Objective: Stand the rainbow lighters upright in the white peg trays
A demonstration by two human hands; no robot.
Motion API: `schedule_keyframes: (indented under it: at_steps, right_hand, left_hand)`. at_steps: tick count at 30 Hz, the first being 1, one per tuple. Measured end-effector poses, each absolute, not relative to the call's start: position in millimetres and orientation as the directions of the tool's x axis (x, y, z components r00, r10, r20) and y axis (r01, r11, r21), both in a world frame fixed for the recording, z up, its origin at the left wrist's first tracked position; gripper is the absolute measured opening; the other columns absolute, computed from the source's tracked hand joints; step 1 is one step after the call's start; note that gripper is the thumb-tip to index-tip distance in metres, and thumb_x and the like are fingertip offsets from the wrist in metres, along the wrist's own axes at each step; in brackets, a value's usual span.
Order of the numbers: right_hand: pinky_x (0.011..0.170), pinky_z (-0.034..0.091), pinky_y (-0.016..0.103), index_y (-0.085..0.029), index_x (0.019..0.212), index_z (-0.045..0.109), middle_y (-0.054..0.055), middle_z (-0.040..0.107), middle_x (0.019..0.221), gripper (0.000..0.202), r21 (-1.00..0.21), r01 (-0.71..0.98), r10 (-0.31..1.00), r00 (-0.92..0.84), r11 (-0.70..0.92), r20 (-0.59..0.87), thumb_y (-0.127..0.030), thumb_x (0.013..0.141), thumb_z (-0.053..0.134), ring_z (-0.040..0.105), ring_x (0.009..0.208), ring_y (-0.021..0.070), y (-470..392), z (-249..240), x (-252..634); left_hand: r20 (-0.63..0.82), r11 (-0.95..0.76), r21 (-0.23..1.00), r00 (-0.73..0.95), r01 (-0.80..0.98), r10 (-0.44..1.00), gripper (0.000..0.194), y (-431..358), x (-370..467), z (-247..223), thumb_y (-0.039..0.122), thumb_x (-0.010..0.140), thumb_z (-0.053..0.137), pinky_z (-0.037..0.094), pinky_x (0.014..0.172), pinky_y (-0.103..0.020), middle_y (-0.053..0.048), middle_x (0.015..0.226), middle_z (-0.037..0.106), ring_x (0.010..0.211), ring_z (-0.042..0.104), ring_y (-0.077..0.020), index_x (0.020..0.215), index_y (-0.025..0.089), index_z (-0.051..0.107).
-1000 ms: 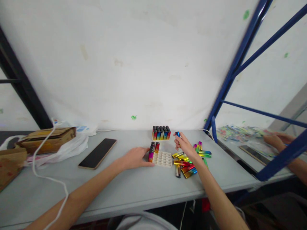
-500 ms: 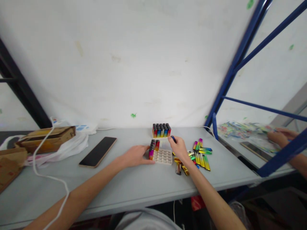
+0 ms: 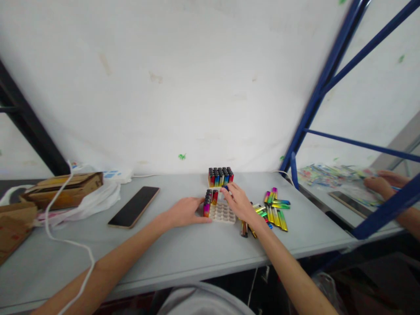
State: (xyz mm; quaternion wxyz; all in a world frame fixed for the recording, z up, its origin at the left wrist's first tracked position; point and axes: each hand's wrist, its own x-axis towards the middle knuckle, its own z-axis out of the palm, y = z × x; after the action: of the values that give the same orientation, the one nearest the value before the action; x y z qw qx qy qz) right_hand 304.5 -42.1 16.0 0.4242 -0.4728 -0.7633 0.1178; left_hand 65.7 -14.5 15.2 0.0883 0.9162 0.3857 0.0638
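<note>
A white tray point(image 3: 223, 214) with rows of round-cornered pockets lies on the table, several shiny lighters point(image 3: 207, 205) standing upright along its left side. My left hand point(image 3: 187, 211) curls round the tray's left end, thumb along the front edge and fingers behind the standing lighters. Over the tray's back part, my right hand point(image 3: 239, 200) pinches a dark blue lighter point(image 3: 225, 187); its lower part is hard to make out. Right of the tray lies a loose pile of metallic, many-coloured lighters point(image 3: 277, 218), partly hidden by my right forearm.
Behind the tray, a block of upright lighters point(image 3: 221, 177) stands near the wall. A phone point(image 3: 134, 207), cardboard boxes point(image 3: 70, 188) and a white cable point(image 3: 49, 227) are at left. A blue metal frame point(image 3: 311, 109) rises at right; beyond it are another person's hands point(image 3: 382, 183).
My right hand has moved left with the lighter, from beside the tray's back right corner to over its back row. My left hand stays at the tray.
</note>
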Motion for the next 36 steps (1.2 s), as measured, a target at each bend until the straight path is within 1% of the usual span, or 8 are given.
schedule_keyframes:
  at_steps: [3,8,16,20,24,28,31,36]
  right_hand:
    - [0.075,0.043,0.03,-0.021,0.083,0.057,0.004,0.064,0.082,0.041,-0.456,0.694,0.802,-0.308,0.558,0.513,-0.049,0.107,0.041,0.058,0.077,0.0191,-45,18,302]
    - [0.063,0.037,0.028,-0.02,0.074,0.058,0.001,0.064,0.068,0.043,-0.443,0.721,0.834,-0.362,0.533,0.416,-0.047,0.106,0.048,0.055,0.062,0.0166,-46,18,297]
    - [0.076,0.046,0.031,-0.015,0.106,0.065,0.013,0.075,0.099,0.025,-0.255,0.839,0.862,-0.399,0.48,0.312,-0.036,0.106,0.051,0.07,0.09,0.0255,-42,11,292]
    - [0.079,0.046,0.032,-0.015,0.104,0.067,0.015,0.074,0.1,0.032,-0.191,0.886,0.894,-0.374,0.423,0.249,-0.043,0.105,0.053,0.07,0.091,0.0263,-44,13,290]
    - [0.077,0.044,0.029,-0.016,0.092,0.069,0.01,0.073,0.091,0.036,-0.246,0.851,0.882,-0.421,0.464,0.21,-0.047,0.104,0.053,0.067,0.086,0.0217,-42,21,305]
    - [0.081,0.046,0.03,-0.015,0.098,0.071,0.008,0.074,0.092,0.022,-0.303,0.852,0.897,-0.359,0.427,0.257,-0.033,0.102,0.059,0.066,0.086,0.0204,-39,34,345]
    - [0.089,0.048,0.032,-0.014,0.109,0.074,0.011,0.075,0.101,0.02,-0.302,0.869,0.919,-0.356,0.392,0.17,-0.025,0.097,0.063,0.068,0.091,0.0217,-40,41,379]
    - [0.097,0.049,0.036,-0.016,0.117,0.077,0.014,0.074,0.118,0.034,-0.345,0.878,0.937,-0.35,0.331,0.007,-0.028,0.085,0.075,0.069,0.105,0.0275,-39,38,402]
  left_hand:
    - [0.066,-0.686,0.204,0.69,0.698,0.721,0.064,-15,65,15,0.072,0.085,0.063,0.052,0.084,-0.036,-0.013,0.114,0.076,0.103,0.072,-0.0345,0.119,0.018,0.065]
    - [0.077,-0.687,0.203,0.688,0.698,0.722,0.064,-17,66,16,0.071,0.086,0.064,0.053,0.084,-0.037,-0.014,0.114,0.076,0.103,0.073,-0.0356,0.121,0.018,0.066]
    - [0.066,-0.676,0.195,0.678,0.71,0.732,0.065,-17,67,15,0.072,0.087,0.061,0.053,0.087,-0.037,-0.014,0.115,0.076,0.104,0.072,-0.0346,0.123,0.018,0.064]
    - [0.085,-0.692,0.196,0.691,0.695,0.718,0.065,-15,66,12,0.072,0.087,0.061,0.053,0.086,-0.037,-0.014,0.115,0.076,0.103,0.072,-0.0343,0.123,0.018,0.064]
    - [0.087,-0.69,0.197,0.689,0.696,0.72,0.062,-14,66,11,0.071,0.087,0.062,0.053,0.083,-0.036,-0.013,0.112,0.076,0.101,0.073,-0.0337,0.12,0.019,0.065]
    - [0.072,-0.687,0.201,0.689,0.698,0.721,0.063,-14,66,13,0.071,0.086,0.062,0.053,0.083,-0.036,-0.014,0.113,0.076,0.101,0.072,-0.0341,0.119,0.018,0.065]
    - [0.071,-0.686,0.206,0.688,0.698,0.722,0.065,-14,66,14,0.073,0.086,0.06,0.053,0.084,-0.037,-0.015,0.115,0.075,0.102,0.072,-0.035,0.121,0.018,0.065]
    - [0.067,-0.675,0.202,0.678,0.709,0.732,0.066,-14,66,13,0.075,0.085,0.06,0.053,0.085,-0.036,-0.013,0.111,0.076,0.102,0.072,-0.0342,0.12,0.019,0.065]
